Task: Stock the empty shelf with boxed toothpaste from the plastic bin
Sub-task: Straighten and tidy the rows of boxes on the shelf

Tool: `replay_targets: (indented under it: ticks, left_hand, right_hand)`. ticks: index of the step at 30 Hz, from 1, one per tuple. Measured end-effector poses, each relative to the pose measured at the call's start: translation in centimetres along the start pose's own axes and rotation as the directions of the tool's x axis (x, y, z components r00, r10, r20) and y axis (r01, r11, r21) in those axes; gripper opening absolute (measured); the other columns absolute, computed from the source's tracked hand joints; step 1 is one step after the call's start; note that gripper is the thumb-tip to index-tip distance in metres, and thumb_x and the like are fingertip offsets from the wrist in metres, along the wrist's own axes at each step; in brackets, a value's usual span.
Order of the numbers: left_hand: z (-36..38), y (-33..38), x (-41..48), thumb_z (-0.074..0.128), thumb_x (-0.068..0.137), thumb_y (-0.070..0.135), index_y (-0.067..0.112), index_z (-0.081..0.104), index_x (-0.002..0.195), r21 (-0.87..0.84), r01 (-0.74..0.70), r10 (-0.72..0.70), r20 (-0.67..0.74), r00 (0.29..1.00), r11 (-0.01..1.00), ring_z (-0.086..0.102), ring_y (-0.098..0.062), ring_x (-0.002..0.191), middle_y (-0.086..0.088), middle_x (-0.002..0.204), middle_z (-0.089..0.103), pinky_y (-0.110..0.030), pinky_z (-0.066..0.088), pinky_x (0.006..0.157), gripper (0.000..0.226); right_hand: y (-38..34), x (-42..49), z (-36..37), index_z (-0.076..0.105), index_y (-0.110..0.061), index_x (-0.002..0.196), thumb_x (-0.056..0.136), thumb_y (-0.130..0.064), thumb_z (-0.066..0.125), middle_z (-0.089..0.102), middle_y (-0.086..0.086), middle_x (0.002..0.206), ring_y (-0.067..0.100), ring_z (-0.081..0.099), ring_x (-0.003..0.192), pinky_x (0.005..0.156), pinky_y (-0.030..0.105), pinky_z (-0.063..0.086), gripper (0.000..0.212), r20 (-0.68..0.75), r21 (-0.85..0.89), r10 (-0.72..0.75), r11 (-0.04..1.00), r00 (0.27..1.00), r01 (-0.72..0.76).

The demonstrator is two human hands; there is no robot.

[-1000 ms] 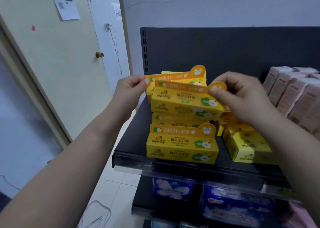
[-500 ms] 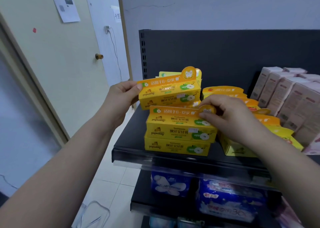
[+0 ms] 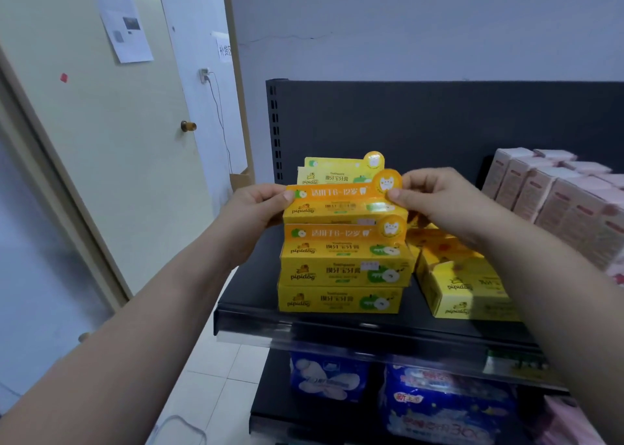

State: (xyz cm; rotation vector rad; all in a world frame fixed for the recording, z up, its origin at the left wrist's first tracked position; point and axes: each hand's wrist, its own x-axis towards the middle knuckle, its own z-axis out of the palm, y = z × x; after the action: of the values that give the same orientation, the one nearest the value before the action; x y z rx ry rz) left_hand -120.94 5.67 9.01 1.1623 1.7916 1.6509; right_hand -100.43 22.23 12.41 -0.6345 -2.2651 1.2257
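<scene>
Toothpaste box [image 3: 341, 204], half a second ago raised in the left hand [image 3: 256, 208] alone, now sits on or just above the front stack [image 3: 341, 275] at the left end of the shelf [image 3: 304, 323], forming a third tier. Right hand [image 3: 439, 201] has left the box below and joined in: each hand's grip pinches one end. Placement judged nearly complete; release and squaring remain. Plastic bin not in view.

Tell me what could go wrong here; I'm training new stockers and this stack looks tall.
The left hand and right hand pinch the top box only by its orange tab; it may slip or bend. The stack stands near the shelf front edge; a nudge could topple it forward.
</scene>
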Motion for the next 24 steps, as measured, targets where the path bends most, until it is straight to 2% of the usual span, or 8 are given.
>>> replay_targets:
  ticks: [5, 8, 11, 13, 15, 17, 19, 24]
  left_hand:
    - [0.3, -0.5, -0.4, 0.051, 0.096, 0.025, 0.013, 0.070, 0.091, 0.168, 0.046, -0.046, -0.006, 0.999, 0.985, 0.066, -0.023, 0.090, -0.004, 0.087, 0.072, -0.039, 0.052, 0.090, 0.023]
    - [1.2, 0.0, -1.6, 0.038, 0.100, 0.039, 0.018, 0.067, 0.100, 0.118, 0.004, 0.002, -0.047, 0.999, 0.993, 0.066, -0.017, 0.094, 0.000, 0.092, 0.072, -0.033, 0.051, 0.091, 0.036]
    - [1.5, -0.7, -3.9, 0.042, 0.091, 0.054, 0.027, 0.045, 0.129, 0.013, -0.033, 0.032, 0.049, 0.998, 0.999, 0.063, 0.009, 0.091, 0.016, 0.104, 0.066, -0.008, 0.049, 0.071, 0.046]
    - [1.5, -2.1, -5.2, 0.067, 0.074, 0.057, 0.042, 0.013, 0.143, -0.040, 0.027, -0.020, 0.168, 0.986, 0.999, 0.061, 0.005, 0.104, 0.022, 0.122, 0.055, -0.016, 0.053, 0.078, 0.089]
    - [1.6, -2.7, -5.8, 0.082, 0.066, 0.043, 0.051, -0.005, 0.142, -0.022, 0.069, -0.061, 0.269, 0.961, 0.997, 0.062, -0.006, 0.110, 0.018, 0.131, 0.052, -0.030, 0.055, 0.086, 0.116]
    - [1.7, -2.8, -5.4, 0.079, 0.066, 0.029, 0.059, -0.005, 0.132, -0.022, 0.093, -0.083, 0.270, 0.959, 0.995, 0.064, -0.006, 0.106, 0.014, 0.126, 0.057, -0.028, 0.055, 0.082, 0.110]
    - [1.6, -2.8, -4.5, 0.074, 0.066, 0.025, 0.062, 0.001, 0.123, -0.040, 0.115, -0.101, 0.250, 0.963, 0.993, 0.065, -0.007, 0.105, 0.016, 0.118, 0.063, -0.031, 0.054, 0.085, 0.100]
    - [1.1, -3.3, -3.7, 0.077, 0.072, 0.019, 0.053, -0.002, 0.142, -0.060, 0.109, -0.082, 0.338, 0.938, 0.992, 0.059, -0.018, 0.117, 0.007, 0.129, 0.059, -0.045, 0.048, 0.097, 0.111]
  right_hand:
    - [0.4, 0.7, 0.1, 0.070, -0.010, 0.090, 0.088, -0.015, 0.065, 0.073, 0.015, 0.085, 0.034, 0.069, 0.084, 0.080, 0.045, 0.057, 0.007, 0.066, -0.123, 0.141, 0.983, 0.988, -0.133]
    - [0.5, 0.3, 0.4, 0.069, -0.014, 0.094, 0.091, -0.022, 0.061, 0.072, 0.014, 0.091, 0.023, 0.067, 0.074, 0.073, 0.039, 0.057, 0.012, 0.033, -0.098, 0.163, 0.982, 0.986, -0.159]
    - [0.5, -1.9, 0.6, 0.053, -0.026, 0.130, 0.082, -0.056, 0.055, 0.064, 0.001, 0.119, 0.017, 0.064, 0.098, 0.087, 0.039, 0.054, 0.057, -0.067, -0.075, 0.151, 0.985, 0.986, -0.156]
    - [0.2, -4.0, 1.1, 0.024, -0.034, 0.148, 0.066, -0.065, 0.056, 0.045, -0.010, 0.142, 0.016, 0.052, 0.121, 0.100, 0.036, 0.041, 0.094, -0.023, -0.026, 0.176, 0.984, 0.984, -0.177]
    - [-0.1, -5.5, 2.5, 0.008, -0.043, 0.147, 0.061, -0.056, 0.067, 0.041, -0.027, 0.138, 0.001, 0.046, 0.121, 0.100, 0.029, 0.036, 0.105, 0.134, 0.013, 0.175, 0.984, 0.975, -0.179]
    - [0.4, -5.6, 3.9, 0.005, -0.048, 0.144, 0.069, -0.041, 0.075, 0.052, -0.033, 0.113, -0.004, 0.052, 0.107, 0.097, 0.027, 0.041, 0.102, 0.191, -0.016, 0.165, 0.986, 0.968, -0.165]
    - [1.3, -4.8, 4.9, -0.003, -0.041, 0.148, 0.079, -0.026, 0.074, 0.050, -0.031, 0.103, 0.005, 0.052, 0.108, 0.095, 0.030, 0.044, 0.104, 0.120, -0.025, 0.174, 0.985, 0.977, -0.172]
    - [1.2, -4.5, 5.4, -0.009, -0.034, 0.150, 0.076, -0.029, 0.075, 0.048, -0.016, 0.135, 0.009, 0.048, 0.122, 0.100, 0.031, 0.042, 0.112, 0.112, 0.132, 0.171, 0.974, 0.979, -0.185]
